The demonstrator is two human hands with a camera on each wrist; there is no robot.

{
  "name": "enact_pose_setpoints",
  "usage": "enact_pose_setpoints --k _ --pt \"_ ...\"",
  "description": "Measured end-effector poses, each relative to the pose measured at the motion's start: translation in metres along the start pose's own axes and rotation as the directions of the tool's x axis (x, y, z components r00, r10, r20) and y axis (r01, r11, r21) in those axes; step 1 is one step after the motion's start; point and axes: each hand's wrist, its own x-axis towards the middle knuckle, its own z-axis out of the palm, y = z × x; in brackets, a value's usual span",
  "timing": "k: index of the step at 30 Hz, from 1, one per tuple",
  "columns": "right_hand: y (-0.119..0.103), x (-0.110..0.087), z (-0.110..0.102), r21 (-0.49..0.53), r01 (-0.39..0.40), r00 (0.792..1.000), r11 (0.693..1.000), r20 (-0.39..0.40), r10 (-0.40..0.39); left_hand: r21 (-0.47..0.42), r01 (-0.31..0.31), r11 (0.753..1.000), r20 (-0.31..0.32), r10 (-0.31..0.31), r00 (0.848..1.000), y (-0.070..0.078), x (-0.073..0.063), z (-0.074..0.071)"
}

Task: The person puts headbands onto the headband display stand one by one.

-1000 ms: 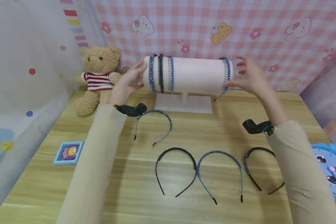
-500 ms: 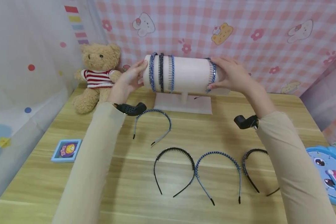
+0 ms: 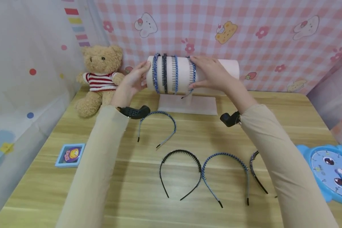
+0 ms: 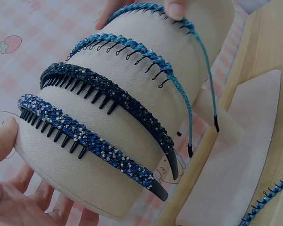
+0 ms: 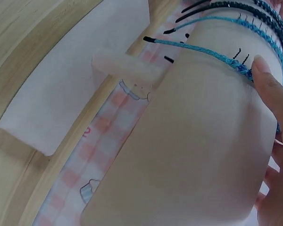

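Observation:
A pale cylindrical headband stand (image 3: 230,68) lies level on its post at the table's back. My left hand (image 3: 133,78) holds its left end, thumb and fingers round the rim. With thumb and fingers spread over the cylinder, my right hand (image 3: 212,72) pinches a blue braided headband (image 3: 193,72) near the middle. Left of it sit a blue beaded headband (image 4: 80,134), a black beaded headband (image 4: 104,87) and another blue braided headband (image 4: 127,46), side by side. In the right wrist view, my right thumb (image 5: 269,84) presses the braided band; the other fingers are partly hidden behind the cylinder.
Several headbands lie on the wooden table, including a black one (image 3: 199,164) and a blue one (image 3: 225,154). A teddy bear (image 3: 101,65) sits back left. A small blue frame (image 3: 70,155) is at left, a blue toy clock (image 3: 320,171) at right.
My right hand has brought the blue braided headband leftward along the cylinder, from its right end to near the middle. My left hand has stayed at the left end.

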Motion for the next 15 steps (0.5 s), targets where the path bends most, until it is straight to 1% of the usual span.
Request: enact_pose_setpoints --k 5,8,11,13,15 --pt "-0.0094 0.0058 0.0015 -0.036 -0.002 0.999 0.999 0.032 0.003 0.017 -0.009 1.0 -0.002 0.009 1.0 -0.0004 -0.0011 0.0009" --pt "-0.0107 0.0069 0.0025 -0.042 -0.005 0.999 0.999 0.043 0.007 0.033 -0.006 0.999 -0.011 0.007 1.0 -0.0009 -0.002 0.003" --pt "-0.0104 0.0079 0.0036 -0.048 -0.002 0.999 0.999 0.048 0.004 0.03 -0.007 1.0 -0.018 0.008 1.0 -0.0008 -0.0021 0.0036" --pt "-0.0099 0.0084 0.005 -0.047 0.005 0.999 0.999 0.041 -0.003 0.025 -0.007 1.0 -0.02 0.007 1.0 -0.0005 -0.0021 0.0035" --pt "-0.0101 0.0074 0.0071 -0.027 0.007 1.0 1.0 0.004 -0.007 0.03 -0.003 1.0 -0.018 0.004 1.0 -0.0001 -0.0019 0.0031"
